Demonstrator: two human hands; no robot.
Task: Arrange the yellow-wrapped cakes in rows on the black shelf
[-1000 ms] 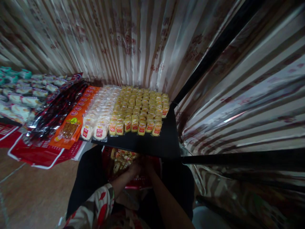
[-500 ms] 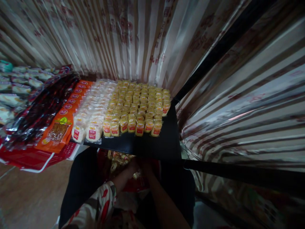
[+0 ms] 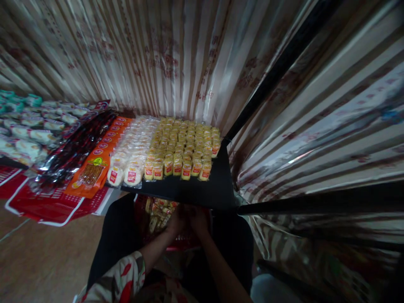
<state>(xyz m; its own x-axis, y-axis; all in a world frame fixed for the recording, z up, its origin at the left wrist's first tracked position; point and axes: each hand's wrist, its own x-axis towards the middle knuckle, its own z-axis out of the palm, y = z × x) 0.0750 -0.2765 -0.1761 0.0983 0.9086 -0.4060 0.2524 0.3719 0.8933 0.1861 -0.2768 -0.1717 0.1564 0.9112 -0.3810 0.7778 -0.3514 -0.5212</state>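
Note:
Both my hands reach down into a red basket (image 3: pixel 186 245) between my knees, partly under the shelf edge. My left hand (image 3: pixel 176 222) is beside a heap of small yellow wrapped snack packs (image 3: pixel 159 214). Close by on its right is my right hand (image 3: pixel 198 221), over the basket's right part. The fingers of both are lost in shadow, so what they hold, if anything, is hidden. Above them, rows of similar yellow snack packs (image 3: pixel 176 147) with red-and-orange labels stand on the black shelf (image 3: pixel 217 181).
Left of the yellow rows lie white round wrapped crackers (image 3: pixel 132 173), an orange snack bag (image 3: pixel 94 168), dark shiny packets (image 3: pixel 75 143) and white packs (image 3: pixel 41 135). Another red basket (image 3: pixel 57 206) with white handles stands below. A black post (image 3: pixel 268 92) and striped curtain (image 3: pixel 176 50) border the shelf.
The view has shifted, so the shelf goods sit further right and more of the left side shows. More of the yellow packs in the basket are visible beside my left hand.

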